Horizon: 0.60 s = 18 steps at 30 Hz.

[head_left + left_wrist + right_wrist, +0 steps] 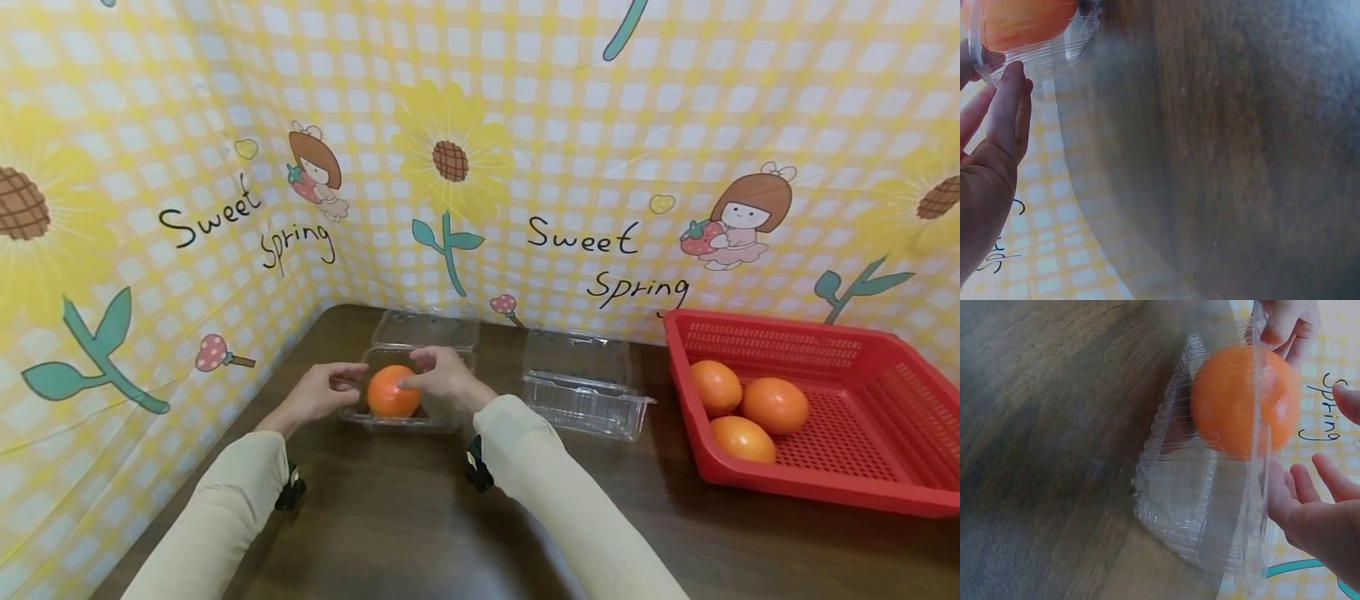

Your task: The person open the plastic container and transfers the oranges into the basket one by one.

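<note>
A single orange [393, 392] sits in the left end of a clear plastic clamshell box [442, 421], its hinged lid [426, 329] laid back behind it. My left hand [327, 390] is at the box's left end, its fairly straight fingers [1005, 115] right at the ribbed wall and rim. On the other side, my right hand [448, 379] hovers over the box with fingers loosely spread and its thumb beside the orange. In the right wrist view, the orange [1235, 403] shows through the box's clear side wall [1179, 487].
A second clear clamshell box [588, 406] stands with its lid up, right of the first. At the right, a red plastic basket [832, 492] holds three oranges [776, 406]. Yellow checked cloth [555, 167] hangs behind and left of the brown wooden table [375, 525].
</note>
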### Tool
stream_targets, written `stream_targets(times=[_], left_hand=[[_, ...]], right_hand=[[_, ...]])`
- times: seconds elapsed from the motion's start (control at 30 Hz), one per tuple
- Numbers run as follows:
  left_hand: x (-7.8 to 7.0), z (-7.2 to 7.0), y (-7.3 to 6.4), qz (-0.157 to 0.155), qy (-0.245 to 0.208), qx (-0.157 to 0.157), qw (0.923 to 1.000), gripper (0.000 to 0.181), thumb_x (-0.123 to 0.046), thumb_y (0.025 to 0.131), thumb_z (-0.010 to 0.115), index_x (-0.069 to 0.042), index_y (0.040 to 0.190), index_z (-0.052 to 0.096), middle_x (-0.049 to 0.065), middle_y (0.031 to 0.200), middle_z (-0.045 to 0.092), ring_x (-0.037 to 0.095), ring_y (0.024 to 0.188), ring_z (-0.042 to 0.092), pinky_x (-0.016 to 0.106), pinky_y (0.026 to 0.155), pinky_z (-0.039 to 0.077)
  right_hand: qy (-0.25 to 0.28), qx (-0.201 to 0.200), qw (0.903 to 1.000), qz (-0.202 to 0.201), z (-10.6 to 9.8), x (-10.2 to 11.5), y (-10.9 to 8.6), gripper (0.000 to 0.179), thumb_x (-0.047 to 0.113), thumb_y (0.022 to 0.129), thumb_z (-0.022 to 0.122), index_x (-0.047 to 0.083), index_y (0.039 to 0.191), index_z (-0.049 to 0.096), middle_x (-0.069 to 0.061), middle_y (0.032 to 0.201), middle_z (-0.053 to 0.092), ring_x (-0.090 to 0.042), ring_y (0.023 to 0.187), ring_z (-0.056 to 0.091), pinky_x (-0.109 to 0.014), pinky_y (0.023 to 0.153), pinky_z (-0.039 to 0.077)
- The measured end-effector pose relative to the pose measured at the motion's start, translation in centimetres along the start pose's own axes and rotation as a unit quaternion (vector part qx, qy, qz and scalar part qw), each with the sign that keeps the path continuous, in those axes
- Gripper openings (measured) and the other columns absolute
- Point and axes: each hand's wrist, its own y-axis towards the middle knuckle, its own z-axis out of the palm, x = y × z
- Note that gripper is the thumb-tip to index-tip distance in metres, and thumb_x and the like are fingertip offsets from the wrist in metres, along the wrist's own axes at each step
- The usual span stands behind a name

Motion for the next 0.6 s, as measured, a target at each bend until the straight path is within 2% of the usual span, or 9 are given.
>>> stream_targets(times=[0.23, 0.6], left_hand=[[-0.3, 0.2, 0.0, -0.003, -0.013, 0.006, 0.9999, 0.045, 0.001, 0.079, 0.060, 0.013, 0.120, 0.046, 0.029, 0.110, 0.053, 0.035, 0.093, 0.057, 0.034, 0.071, 0.051], [-0.2, -0.1, -0.1, -0.006, -0.014, 0.005, 0.9999, 0.045, 0.001, 0.079, 0.060, 0.013, 0.120, 0.046, 0.029, 0.110, 0.053, 0.035, 0.092, 0.057, 0.032, 0.070, 0.051]], right_hand=[[-0.024, -0.005, 0.9993, 0.028, 0.8, -0.6, 0.0, 0.056, 0.013, 0.073, 0.072, -0.001, 0.122, 0.049, -0.012, 0.122, 0.050, -0.025, 0.113, 0.045, -0.034, 0.093, 0.038], [-0.021, 0.002, 0.9991, 0.038, 1.8, -1.0, 0.3, 0.066, 0.014, 0.070, 0.075, 0.001, 0.126, 0.044, -0.013, 0.119, 0.050, -0.024, 0.103, 0.049, -0.033, 0.085, 0.044]])
